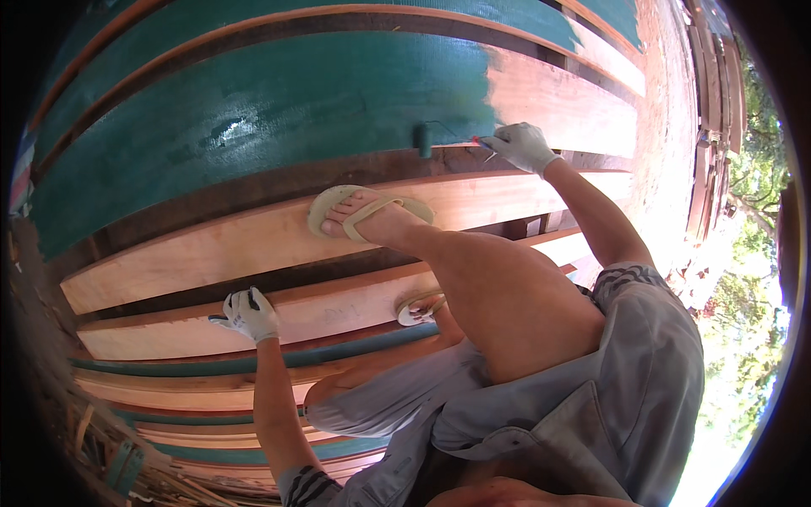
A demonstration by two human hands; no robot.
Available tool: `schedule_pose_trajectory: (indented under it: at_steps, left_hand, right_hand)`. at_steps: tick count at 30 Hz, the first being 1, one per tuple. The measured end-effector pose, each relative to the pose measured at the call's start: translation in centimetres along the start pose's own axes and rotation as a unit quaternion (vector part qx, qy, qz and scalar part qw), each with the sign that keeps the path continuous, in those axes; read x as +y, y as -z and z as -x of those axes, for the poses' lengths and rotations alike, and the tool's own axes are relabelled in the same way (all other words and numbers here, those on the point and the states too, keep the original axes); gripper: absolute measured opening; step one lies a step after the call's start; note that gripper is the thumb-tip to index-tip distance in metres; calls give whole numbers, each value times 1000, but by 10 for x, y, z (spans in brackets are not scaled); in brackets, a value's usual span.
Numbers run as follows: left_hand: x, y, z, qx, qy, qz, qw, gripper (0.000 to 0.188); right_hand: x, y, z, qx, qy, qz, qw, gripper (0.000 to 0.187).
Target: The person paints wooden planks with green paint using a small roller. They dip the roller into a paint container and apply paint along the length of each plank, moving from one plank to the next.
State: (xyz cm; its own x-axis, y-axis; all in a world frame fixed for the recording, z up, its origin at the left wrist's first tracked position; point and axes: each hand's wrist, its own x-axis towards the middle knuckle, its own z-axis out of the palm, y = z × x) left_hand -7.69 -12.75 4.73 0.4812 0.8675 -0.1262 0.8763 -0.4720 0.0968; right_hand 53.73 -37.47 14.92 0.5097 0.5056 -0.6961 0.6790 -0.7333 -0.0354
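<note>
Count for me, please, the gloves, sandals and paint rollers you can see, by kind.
Gloves: 2, on the left hand and the right hand
Sandals: 2, one and another
Paint roller: 1
Total: 5

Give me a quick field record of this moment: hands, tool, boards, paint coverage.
right hand: gloved, grips the handle of a small paint roller
paint roller: head on the wide board, near the paint's edge
wide board: mostly teal, bare wood at the right end
left hand: gloved, pressed on a bare plank, holding nothing
feet: sandals, one on the bare plank above, one lower
surroundings: stacked planks, trees at right
</note>
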Motion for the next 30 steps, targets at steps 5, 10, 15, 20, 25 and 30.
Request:
schedule_pose_trajectory:
  at_steps: [5,10,15,20,25,30]
  left_hand:
    - [2,-2,-1,12,-4,3,1000,24]
    - [3,-1,0,9,-2,9,1000,24]
    - [-7,-9,3,4,-2,2,1000,27]
    - [-3,-4,0,4,0,4,1000,22]
    - [8,3,-9,9,-8,25,1000,24]
    - [8,8,-5,-27,31,22,999,25]
  right_hand:
    - [73,1,26,22,-65,34,997,70]
    - [122,15,54,12,-157,32,987,69]
    - [77,2,27,24,-71,-23,997,74]
    - [91,-7,25,5,-110,-49,993,70]
    - [178,-23,49,56,-187,-227,954,56]
    - [114,-2,-31,245,-144,-335,899,47]
